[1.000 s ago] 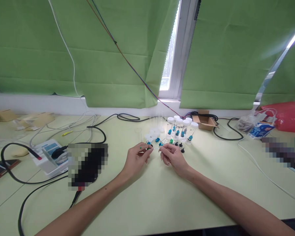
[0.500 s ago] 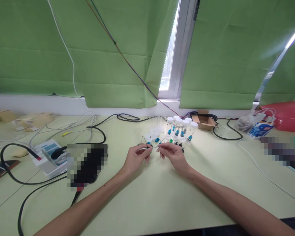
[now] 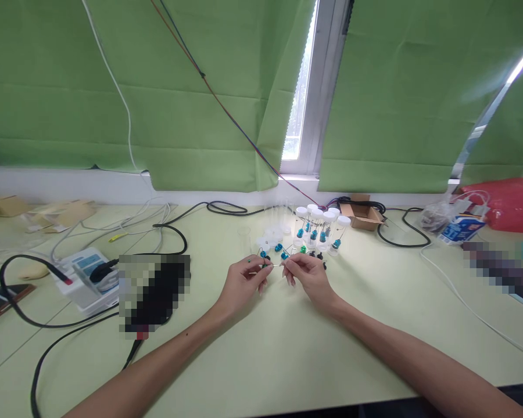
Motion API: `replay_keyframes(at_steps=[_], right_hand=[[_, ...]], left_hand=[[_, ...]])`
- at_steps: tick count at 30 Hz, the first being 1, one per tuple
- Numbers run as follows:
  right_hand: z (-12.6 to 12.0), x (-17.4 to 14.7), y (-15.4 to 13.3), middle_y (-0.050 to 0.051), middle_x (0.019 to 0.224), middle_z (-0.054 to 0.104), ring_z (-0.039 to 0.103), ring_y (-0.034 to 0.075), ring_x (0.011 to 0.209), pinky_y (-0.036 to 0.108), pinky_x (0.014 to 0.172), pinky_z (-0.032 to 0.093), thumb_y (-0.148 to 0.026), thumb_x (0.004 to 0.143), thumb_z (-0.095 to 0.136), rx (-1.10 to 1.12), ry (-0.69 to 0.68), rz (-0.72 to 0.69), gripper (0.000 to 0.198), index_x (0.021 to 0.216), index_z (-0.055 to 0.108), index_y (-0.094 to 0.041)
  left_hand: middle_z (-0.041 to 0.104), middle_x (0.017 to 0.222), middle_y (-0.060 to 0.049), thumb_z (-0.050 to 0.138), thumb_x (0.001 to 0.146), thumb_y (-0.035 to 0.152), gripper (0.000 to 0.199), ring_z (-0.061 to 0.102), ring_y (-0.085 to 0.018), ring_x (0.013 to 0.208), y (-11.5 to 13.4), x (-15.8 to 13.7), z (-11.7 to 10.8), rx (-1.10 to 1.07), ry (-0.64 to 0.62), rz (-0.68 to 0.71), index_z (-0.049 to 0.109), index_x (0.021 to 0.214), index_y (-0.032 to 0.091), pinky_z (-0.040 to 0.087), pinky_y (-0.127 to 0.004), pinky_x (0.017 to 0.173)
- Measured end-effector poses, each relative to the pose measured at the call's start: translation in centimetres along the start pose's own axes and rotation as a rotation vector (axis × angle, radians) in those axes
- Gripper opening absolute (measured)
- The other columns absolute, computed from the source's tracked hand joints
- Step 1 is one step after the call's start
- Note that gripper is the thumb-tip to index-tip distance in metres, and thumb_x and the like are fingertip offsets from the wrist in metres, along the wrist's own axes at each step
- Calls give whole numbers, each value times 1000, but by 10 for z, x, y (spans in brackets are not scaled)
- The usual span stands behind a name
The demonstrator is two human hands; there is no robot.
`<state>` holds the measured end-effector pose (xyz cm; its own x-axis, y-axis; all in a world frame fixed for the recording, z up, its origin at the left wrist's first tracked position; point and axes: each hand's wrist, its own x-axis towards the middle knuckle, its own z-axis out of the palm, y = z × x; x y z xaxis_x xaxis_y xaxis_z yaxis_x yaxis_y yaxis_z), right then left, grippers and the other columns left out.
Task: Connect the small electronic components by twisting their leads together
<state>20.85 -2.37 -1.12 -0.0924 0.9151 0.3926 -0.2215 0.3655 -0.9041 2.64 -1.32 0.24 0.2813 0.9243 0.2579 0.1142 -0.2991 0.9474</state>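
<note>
My left hand (image 3: 244,280) and my right hand (image 3: 308,277) face each other just above the table, both with fingers closed in a pinch. A thin pale wire (image 3: 276,266) spans the gap between their fingertips. How far it runs inside either pinch is hidden. Small blue pieces (image 3: 278,247), a green piece (image 3: 303,249) and black pieces (image 3: 319,255) lie just behind the hands. To the right of these stand several clear vials with white caps (image 3: 343,221), holding blue pieces (image 3: 336,244) on thin stems.
Empty-looking clear tubes (image 3: 244,238) stand behind my left hand. An open cardboard box (image 3: 362,216) sits near the wall. At left are a white power strip (image 3: 87,278), a pixelated dark device (image 3: 157,293) and looping black cables (image 3: 35,322). A red bag (image 3: 505,206) lies far right.
The bent dark wire that stuck up above my left fingertips no longer rises there. My fingertips have shifted slightly, and the pale wire between them shows more plainly. Both arms stay nearly in place.
</note>
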Motion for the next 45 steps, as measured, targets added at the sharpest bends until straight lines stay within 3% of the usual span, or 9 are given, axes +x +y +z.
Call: replay_keyframes(at_steps=[13, 19, 29, 36, 45], right_hand=[[1, 1, -1, -2, 56, 59, 45, 6, 40, 20, 40, 34, -42, 84, 68, 74, 40, 166, 29, 74, 60, -16], [1, 1, 2, -2, 58, 60, 44, 6, 40, 19, 38, 33, -42, 83, 69, 138, 33, 219, 29, 74, 59, -16], [1, -2, 3, 1, 78, 64, 58, 12, 58, 28, 54, 48, -31, 82, 70, -81, 77, -23, 21, 100, 66, -21], [0, -3, 3, 2, 78, 64, 59, 14, 63, 29, 57, 50, -28, 84, 67, -228, 100, -114, 13, 94, 68, -21], [0, -2, -1, 1, 65, 61, 56, 14, 54, 29, 53, 48, -33, 84, 67, -233, 103, -62, 14, 80, 67, -19]], left_hand=[[55, 77, -2, 63, 84, 34, 18, 49, -9, 55, 1, -3, 2, 84, -13, 124, 71, 82, 18, 45, -22, 47], [55, 79, -1, 63, 84, 31, 16, 48, -8, 52, 4, -2, 4, 40, -2, 92, 70, 80, 18, 43, -23, 49], [55, 81, -2, 65, 82, 35, 18, 52, -10, 54, 1, 2, -2, -71, 7, 5, 69, 81, 17, 45, -25, 50], [56, 78, -2, 63, 84, 38, 22, 52, -10, 53, -3, 4, -4, -49, -29, -8, 68, 82, 16, 44, -26, 53], [57, 79, -4, 63, 84, 41, 26, 52, -11, 54, -4, 3, -4, -29, -37, -7, 68, 81, 16, 45, -27, 53]])
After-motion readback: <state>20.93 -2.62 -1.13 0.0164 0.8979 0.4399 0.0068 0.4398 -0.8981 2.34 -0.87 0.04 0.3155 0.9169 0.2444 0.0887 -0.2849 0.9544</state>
